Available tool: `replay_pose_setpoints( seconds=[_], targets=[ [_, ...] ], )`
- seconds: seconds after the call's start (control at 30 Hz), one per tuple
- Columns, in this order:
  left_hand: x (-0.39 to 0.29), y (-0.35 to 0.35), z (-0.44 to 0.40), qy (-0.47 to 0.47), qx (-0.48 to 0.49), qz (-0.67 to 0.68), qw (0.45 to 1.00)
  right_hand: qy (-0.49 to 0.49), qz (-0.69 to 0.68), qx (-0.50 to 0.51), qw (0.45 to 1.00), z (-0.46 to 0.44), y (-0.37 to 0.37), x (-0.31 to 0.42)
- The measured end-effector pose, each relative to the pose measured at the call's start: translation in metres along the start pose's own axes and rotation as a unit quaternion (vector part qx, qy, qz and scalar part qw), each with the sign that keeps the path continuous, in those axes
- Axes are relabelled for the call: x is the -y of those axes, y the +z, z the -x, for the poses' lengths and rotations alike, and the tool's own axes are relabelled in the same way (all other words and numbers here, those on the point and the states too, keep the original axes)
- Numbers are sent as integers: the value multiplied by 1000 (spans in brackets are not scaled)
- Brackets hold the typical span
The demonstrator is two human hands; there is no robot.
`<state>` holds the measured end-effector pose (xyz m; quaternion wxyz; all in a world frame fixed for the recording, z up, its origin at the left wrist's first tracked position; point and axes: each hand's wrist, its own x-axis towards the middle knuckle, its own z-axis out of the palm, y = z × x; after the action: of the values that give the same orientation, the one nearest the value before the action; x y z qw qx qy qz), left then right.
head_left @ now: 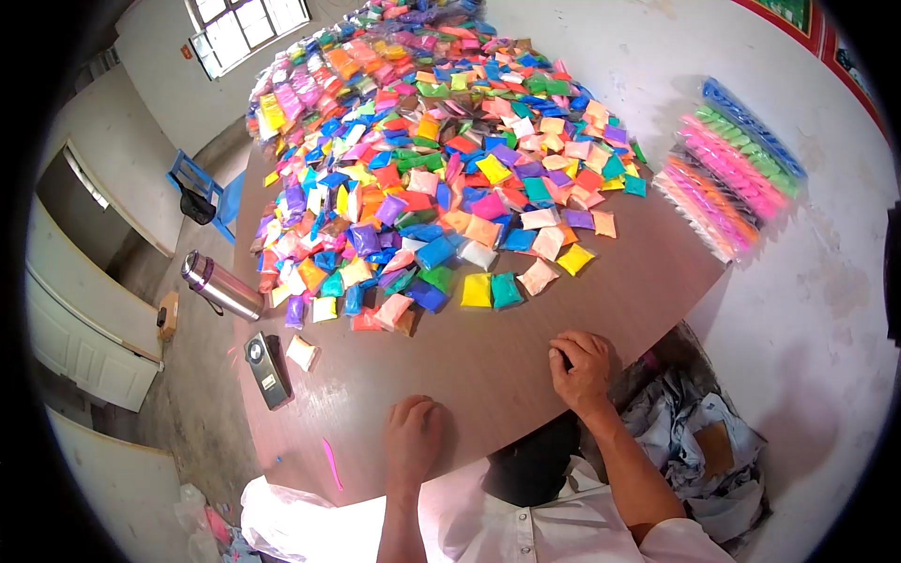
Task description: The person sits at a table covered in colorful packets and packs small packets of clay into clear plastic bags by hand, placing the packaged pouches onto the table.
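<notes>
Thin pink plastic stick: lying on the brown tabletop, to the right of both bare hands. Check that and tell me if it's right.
Wrong side. The head view shows the thin pink plastic stick lying on the brown tabletop, to the left of both the bare left hand and bare right hand.

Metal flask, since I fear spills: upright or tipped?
The metal flask is upright: base on the table, capped end raised beyond its edge.

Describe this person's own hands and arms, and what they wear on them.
The left hand and right hand are ungloved, with no watch visible. The forearms are uncovered; a white sleeve shows near the right elbow. Whether rings are worn is unclear.
</notes>
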<state>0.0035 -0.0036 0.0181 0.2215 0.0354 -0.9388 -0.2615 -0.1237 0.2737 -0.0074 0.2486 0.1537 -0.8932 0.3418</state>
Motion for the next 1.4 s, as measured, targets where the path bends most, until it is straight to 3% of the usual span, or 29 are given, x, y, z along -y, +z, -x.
replay_pose_setpoints(
  seconds=[1.4],
  targets=[
    [12,3,4,6,-16,30,999,9,17,25,1000,1,-1,3]
  ],
)
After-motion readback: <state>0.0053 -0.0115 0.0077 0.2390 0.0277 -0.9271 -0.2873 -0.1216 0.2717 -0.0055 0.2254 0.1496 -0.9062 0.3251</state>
